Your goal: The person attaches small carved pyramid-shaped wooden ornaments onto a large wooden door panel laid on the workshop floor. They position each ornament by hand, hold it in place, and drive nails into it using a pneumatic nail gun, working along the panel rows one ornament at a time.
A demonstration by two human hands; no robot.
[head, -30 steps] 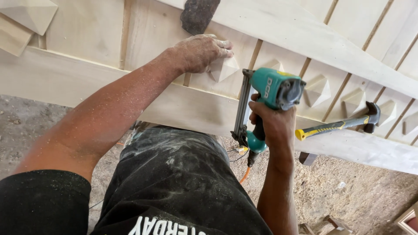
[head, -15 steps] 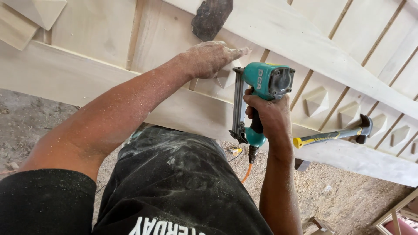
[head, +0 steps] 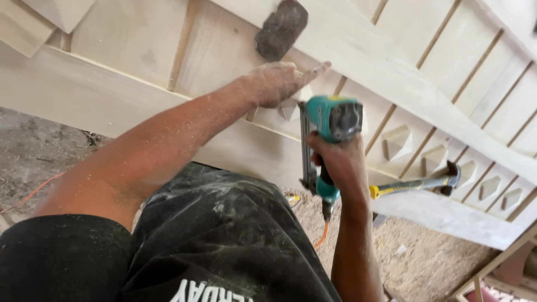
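My right hand (head: 338, 162) grips a teal pneumatic nail gun (head: 330, 126) by its handle, the long magazine pointing down and the nose against a pale wooden panel (head: 128, 42). An orange air hose (head: 320, 237) hangs from the gun's base. My left hand (head: 277, 84), dusted with sawdust, presses flat on the panel just left of the gun, over a small faceted wooden block (head: 290, 109), with the forefinger stretched toward the right. The hand holds nothing.
A hammer (head: 417, 183) with a yellow and black handle lies on the panel's lower rail at the right. A dark sanding block (head: 281, 29) rests on the panel above my left hand. Several faceted wooden blocks (head: 397, 142) sit between slats. Sawdust-covered ground (head: 419, 257) lies below.
Both hands and the nail gun have shifted up and a little left along the panel. My left hand's forefinger has stretched out along the wood.
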